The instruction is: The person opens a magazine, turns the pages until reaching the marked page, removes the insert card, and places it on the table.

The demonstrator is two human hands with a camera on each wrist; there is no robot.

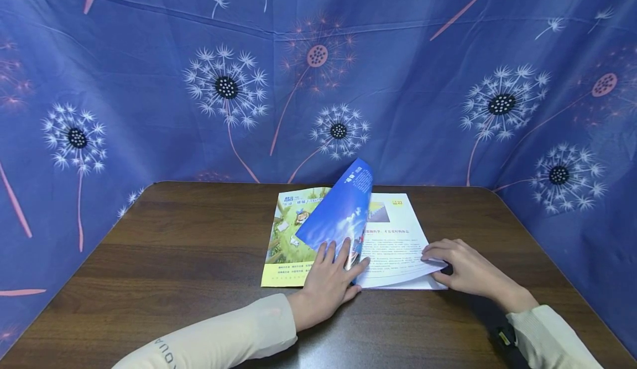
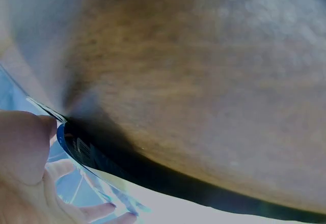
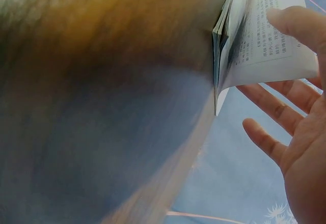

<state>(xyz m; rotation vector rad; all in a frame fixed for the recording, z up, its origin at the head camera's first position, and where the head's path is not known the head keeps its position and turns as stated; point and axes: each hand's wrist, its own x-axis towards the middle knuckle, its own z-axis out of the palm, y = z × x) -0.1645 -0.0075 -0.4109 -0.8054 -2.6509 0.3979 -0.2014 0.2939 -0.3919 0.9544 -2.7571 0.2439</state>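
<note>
An open magazine (image 1: pixel 395 242) lies on the table, its right side a white page of small print. On its left is a green and yellow illustrated cover (image 1: pixel 288 247). A glossy blue leaf (image 1: pixel 335 208) stands half raised and curled near the spine. My left hand (image 1: pixel 323 289) rests with spread fingers over the lower spine and the base of that leaf. At the lower right corner, my right hand (image 1: pixel 470 269) pinches a printed page (image 3: pixel 275 56), thumb on one face and fingers behind it. That page's lower edge is lifted off the sheets below.
The dark wooden table (image 1: pixel 174 247) extends around the magazine on all sides. Behind and beside it hangs a blue cloth (image 1: pixel 398 81) with dandelion prints. A small dark device (image 1: pixel 505 336) sits at the right wrist, by the sleeve.
</note>
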